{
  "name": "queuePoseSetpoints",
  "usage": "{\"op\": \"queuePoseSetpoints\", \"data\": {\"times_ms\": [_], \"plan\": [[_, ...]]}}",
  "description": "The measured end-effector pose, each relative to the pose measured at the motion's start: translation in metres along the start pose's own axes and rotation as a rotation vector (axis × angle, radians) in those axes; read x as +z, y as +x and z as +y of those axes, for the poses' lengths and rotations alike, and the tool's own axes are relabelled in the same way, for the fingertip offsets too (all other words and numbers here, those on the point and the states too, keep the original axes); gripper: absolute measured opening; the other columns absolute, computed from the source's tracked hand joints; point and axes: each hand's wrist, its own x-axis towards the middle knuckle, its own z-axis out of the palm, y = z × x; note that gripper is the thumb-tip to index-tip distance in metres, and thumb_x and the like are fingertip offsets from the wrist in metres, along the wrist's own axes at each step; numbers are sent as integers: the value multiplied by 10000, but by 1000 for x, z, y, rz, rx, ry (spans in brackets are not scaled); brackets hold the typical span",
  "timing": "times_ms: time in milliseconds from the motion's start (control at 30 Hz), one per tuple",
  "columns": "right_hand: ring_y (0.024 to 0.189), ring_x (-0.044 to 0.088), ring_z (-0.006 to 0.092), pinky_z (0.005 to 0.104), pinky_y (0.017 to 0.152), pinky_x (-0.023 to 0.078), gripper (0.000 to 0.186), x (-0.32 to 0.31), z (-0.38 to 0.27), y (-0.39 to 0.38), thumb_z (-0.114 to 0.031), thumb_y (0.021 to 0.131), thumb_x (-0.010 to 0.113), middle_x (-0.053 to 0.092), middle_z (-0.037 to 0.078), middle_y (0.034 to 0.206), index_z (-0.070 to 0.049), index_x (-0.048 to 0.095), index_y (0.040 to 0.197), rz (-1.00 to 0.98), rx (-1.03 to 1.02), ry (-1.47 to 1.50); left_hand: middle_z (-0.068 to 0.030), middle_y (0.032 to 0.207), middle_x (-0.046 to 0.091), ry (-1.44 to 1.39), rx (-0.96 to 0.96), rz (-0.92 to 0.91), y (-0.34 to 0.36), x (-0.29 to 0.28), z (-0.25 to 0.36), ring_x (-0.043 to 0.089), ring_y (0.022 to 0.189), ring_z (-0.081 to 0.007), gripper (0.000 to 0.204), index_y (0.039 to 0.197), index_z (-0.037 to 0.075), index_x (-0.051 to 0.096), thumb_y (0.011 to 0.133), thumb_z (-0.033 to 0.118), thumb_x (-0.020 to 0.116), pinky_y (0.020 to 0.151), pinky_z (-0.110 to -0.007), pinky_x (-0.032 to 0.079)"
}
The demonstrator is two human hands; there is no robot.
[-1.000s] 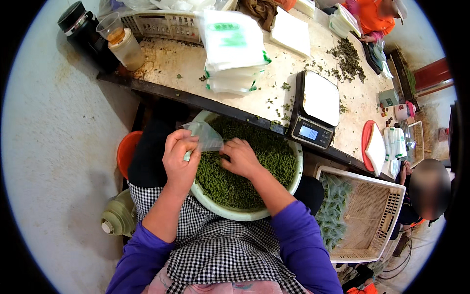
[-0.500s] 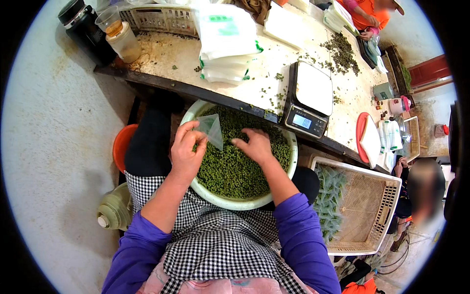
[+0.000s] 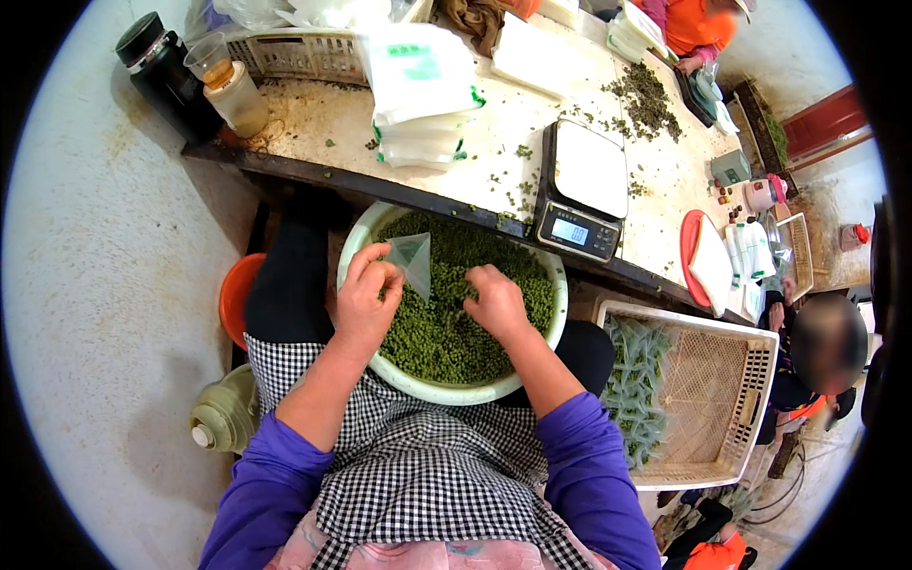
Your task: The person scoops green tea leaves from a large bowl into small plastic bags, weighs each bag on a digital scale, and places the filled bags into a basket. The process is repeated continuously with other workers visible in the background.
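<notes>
On my lap, under the table's edge, rests a pale round basin (image 3: 454, 392) full of small green peppercorns (image 3: 442, 332). My left hand (image 3: 368, 290) pinches the edge of a small clear plastic bag (image 3: 411, 263) above the left part of the heap. The bag hangs as a pointed cone and looks empty. Over the right part of the heap, my right hand (image 3: 497, 302) has its fingers drawn together on the peppercorns; the fingertips are partly hidden.
A digital scale (image 3: 589, 180) and stacked white bags (image 3: 423, 95) stand on the table (image 3: 313, 109). At my right, a cream crate (image 3: 712, 399) holds several filled bags (image 3: 636, 389). An orange bucket (image 3: 237, 299) and green jug (image 3: 226, 410) sit left. Other people work at the right.
The fingers of my right hand, spread over the peppercorns before, are now bunched together. My left hand still holds the bag in nearly the same place. The whole view has shifted slightly.
</notes>
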Motion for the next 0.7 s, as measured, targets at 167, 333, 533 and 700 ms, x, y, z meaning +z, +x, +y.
{"op": "queuePoseSetpoints", "data": {"times_ms": [167, 333, 533, 700], "plan": [[775, 598, 108, 293, 673, 500, 238, -19, -6, -11, -30, 827, 679, 668, 56, 924, -43, 602, 1052, 411, 281, 1103, -159, 1203, 594, -46, 53, -37, -7, 2, 13, 670, 797, -193, 155, 857, -3, 600, 765, -63, 710, 657, -294, 568], [787, 655, 202, 366, 627, 565, 296, -60, -44, -28, -73, 858, 623, 637, 64, 934, -73, 525, 1138, 534, 371, 1595, -165, 1217, 592, -23, 203, -143, -26, 20, 40, 684, 768, -255, 163, 864, 22, 598, 762, -19, 717, 627, -322, 575], [901, 657, 221, 379, 762, 577, 377, -67, -75, -34, -95, 836, 644, 599, 68, 1032, -62, 504, 1184, 752, 113, 1551, -184, 1247, 578, 15, 264, -199, -44, 38, 43, 692, 801, -290, 202, 913, 26, 611, 745, -13, 714, 642, -332, 589], [1037, 645, 279, 426, 909, 542, 405, -48, -69, -33, -54, 834, 638, 560, 91, 1140, -40, 482, 1207, 764, -87, 1486, -205, 1285, 560, 17, 285, -226, -52, 42, 43, 700, 863, -290, 217, 938, 16, 625, 742, -19, 712, 685, -337, 600]]}}
